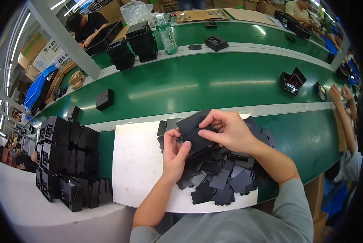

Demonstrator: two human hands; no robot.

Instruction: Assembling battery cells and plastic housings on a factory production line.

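Observation:
Above the white board (135, 166), a black plastic box (191, 122) is held tilted between both hands. My left hand (175, 157) grips its lower left side, with the thumb on the near face. My right hand (232, 131) is closed on the box's right part, thumb and fingers pinching a dark flat portion. Whether that portion is a separate piece or the box's lid, I cannot tell. Beneath the hands lies a loose pile of thin black plates (220, 180), partly hidden by the box and my wrists.
Stacked black boxes (70, 150) stand at my left. A green conveyor belt (161, 89) runs across ahead, carrying a black box (105, 99) and an opened one with red wire (291, 83). Beyond are a bottle (166, 34) and box stacks (141, 40). A co-worker's hands (340, 95) are at right.

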